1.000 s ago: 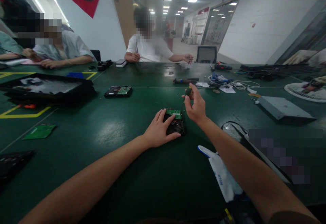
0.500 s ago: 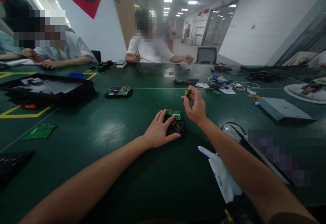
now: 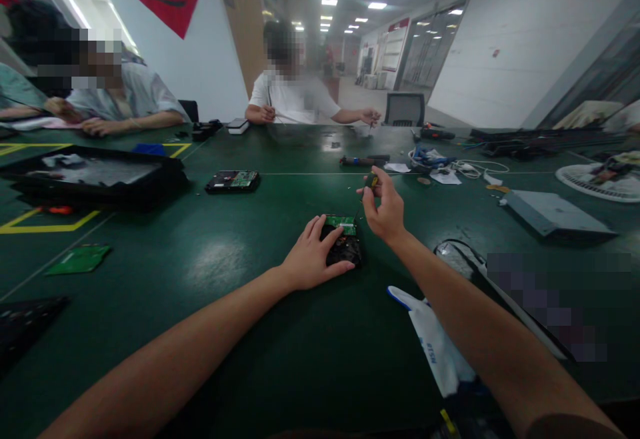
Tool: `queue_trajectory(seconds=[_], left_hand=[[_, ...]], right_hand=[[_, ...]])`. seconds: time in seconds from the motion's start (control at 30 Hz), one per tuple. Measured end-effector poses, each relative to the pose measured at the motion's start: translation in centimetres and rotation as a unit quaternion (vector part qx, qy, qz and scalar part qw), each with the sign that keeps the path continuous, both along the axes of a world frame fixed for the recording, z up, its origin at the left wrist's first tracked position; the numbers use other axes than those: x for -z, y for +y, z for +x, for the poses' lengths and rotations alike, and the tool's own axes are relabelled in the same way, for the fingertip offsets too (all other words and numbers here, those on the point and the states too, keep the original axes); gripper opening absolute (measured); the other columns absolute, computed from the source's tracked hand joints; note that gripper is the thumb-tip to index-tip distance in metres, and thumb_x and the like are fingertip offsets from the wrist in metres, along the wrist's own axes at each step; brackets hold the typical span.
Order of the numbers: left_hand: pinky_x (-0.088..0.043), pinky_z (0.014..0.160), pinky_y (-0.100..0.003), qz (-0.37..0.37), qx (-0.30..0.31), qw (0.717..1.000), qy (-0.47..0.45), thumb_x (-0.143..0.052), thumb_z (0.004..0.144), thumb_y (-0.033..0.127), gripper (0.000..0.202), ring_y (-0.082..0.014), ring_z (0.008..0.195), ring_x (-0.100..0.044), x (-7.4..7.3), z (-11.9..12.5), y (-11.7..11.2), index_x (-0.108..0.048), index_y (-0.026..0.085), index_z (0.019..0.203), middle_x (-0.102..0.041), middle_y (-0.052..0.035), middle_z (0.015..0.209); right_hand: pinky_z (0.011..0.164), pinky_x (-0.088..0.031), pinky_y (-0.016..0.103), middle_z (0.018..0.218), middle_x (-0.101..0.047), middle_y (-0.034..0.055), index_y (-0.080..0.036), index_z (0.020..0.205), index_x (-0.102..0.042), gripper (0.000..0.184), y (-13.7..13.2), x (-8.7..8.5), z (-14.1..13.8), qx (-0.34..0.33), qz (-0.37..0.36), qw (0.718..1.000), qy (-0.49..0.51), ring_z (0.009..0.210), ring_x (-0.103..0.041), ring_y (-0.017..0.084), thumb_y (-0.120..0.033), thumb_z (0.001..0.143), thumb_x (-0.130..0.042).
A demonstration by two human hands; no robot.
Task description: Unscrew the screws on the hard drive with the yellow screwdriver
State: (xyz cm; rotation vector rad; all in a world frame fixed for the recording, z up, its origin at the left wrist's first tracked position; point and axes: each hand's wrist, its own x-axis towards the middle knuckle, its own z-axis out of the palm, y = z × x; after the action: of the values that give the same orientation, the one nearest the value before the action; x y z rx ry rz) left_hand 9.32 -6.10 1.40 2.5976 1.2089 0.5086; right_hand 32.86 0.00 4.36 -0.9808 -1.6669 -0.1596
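A black hard drive [image 3: 345, 251] with a green circuit board [image 3: 342, 223] along its far side lies flat on the green table. My left hand [image 3: 314, 252] holds it down from the left, fingers over the board and thumb along the near edge. Pinched between thumb and fingers of my right hand [image 3: 385, 209] is a small screwdriver with a black and yellow handle [image 3: 371, 181]. It stands nearly upright, its thin shaft reaching down at the board's right edge. Whether the tip sits in a screw is too small to tell.
Another hard drive [image 3: 233, 181] lies farther left, with a loose green board [image 3: 79, 260] nearer. A black tray [image 3: 95, 186] stands at left. White-blue gloves [image 3: 434, 342] lie under my right forearm; a grey metal box [image 3: 557, 212] is at right. Co-workers [image 3: 295, 98] sit across the table.
The screwdriver's handle has turned slightly in my right fingers, showing less yellow. My left hand and the hard drive stay in place.
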Motion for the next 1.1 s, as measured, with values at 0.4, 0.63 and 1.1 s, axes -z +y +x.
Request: queue_trajectory(seconds=[0.4, 0.63, 1.1], left_hand=[[-0.024, 0.126, -0.064, 0.002, 0.001, 1.0, 0.0, -0.051, 0.087, 0.086, 0.094, -0.0453, 0.159, -0.01, -0.14, 0.01, -0.05, -0.039, 0.029, 0.161, -0.013, -0.0114, 0.175], [-0.026, 0.125, -0.065, -0.002, -0.001, 1.0, -0.002, -0.053, 0.087, 0.085, 0.094, -0.0452, 0.159, -0.01, -0.22, 0.0, -0.06, -0.039, 0.03, 0.161, -0.014, -0.0103, 0.175], [-0.024, 0.125, -0.064, -0.007, 0.0, 1.0, 0.007, -0.05, 0.087, 0.086, 0.095, -0.0453, 0.16, -0.008, -0.27, 0.01, -0.07, -0.038, 0.029, 0.162, -0.011, -0.0119, 0.175]], right_hand=[[0.088, -0.064, 0.046, 0.129, -0.065, 0.012, -0.027, 0.151, -0.044, 0.05, -0.49, -0.28, -0.22, 0.002, 0.023, 1.0, -0.019, 0.091, -0.072, 0.023, -0.03, 0.102, -0.055], [0.082, -0.065, 0.042, 0.138, -0.059, 0.0141, -0.029, 0.16, -0.034, 0.057, -0.35, 0.02, -0.19, 0.002, -0.011, 1.0, -0.008, 0.088, -0.072, 0.021, -0.032, 0.105, -0.05], [0.085, -0.065, 0.044, 0.138, -0.062, 0.0135, -0.03, 0.158, -0.037, 0.055, -0.17, 0.16, -0.15, 0.001, -0.016, 1.0, -0.005, 0.084, -0.074, 0.021, -0.036, 0.105, -0.051]])
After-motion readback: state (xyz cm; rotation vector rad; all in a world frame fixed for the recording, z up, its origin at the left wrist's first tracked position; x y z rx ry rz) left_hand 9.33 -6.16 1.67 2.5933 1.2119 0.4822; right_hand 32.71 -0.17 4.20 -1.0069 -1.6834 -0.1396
